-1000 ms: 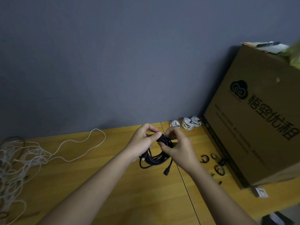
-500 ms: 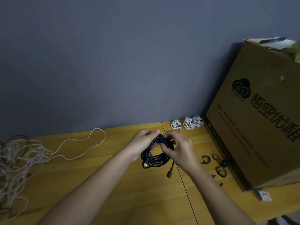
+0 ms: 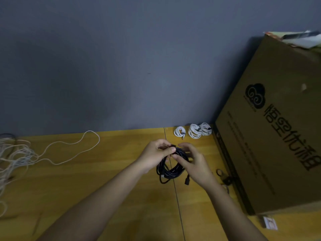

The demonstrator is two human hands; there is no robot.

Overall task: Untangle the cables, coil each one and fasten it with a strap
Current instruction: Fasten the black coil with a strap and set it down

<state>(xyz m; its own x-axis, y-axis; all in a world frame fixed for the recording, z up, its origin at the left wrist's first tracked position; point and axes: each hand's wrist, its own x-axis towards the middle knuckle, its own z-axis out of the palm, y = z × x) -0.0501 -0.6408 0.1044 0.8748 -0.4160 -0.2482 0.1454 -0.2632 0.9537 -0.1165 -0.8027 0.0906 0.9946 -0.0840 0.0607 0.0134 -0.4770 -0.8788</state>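
Note:
A coiled black cable [image 3: 171, 168] hangs between both hands above the wooden table [image 3: 107, 180]. My left hand [image 3: 154, 156] pinches the top of the coil, where a dark strap seems to wrap it. My right hand [image 3: 192, 162] holds the coil's right side, fingers curled around the strands. A black plug [image 3: 187, 181] dangles below my right hand. Three coiled white cables [image 3: 193, 131] lie at the back by the wall. A tangle of white cables [image 3: 13, 159] lies at the far left, with one loose strand [image 3: 83, 143] running right.
A large cardboard box [image 3: 278, 136] stands on the right side of the table. Black strap rings [image 3: 224, 175] lie along its base. A small card [image 3: 270, 222] lies near the box's front corner. A grey wall [image 3: 121, 66] runs behind the table.
The black coil has opened wider and hangs lower between my hands. My right hand's fingers have spread more along its right side.

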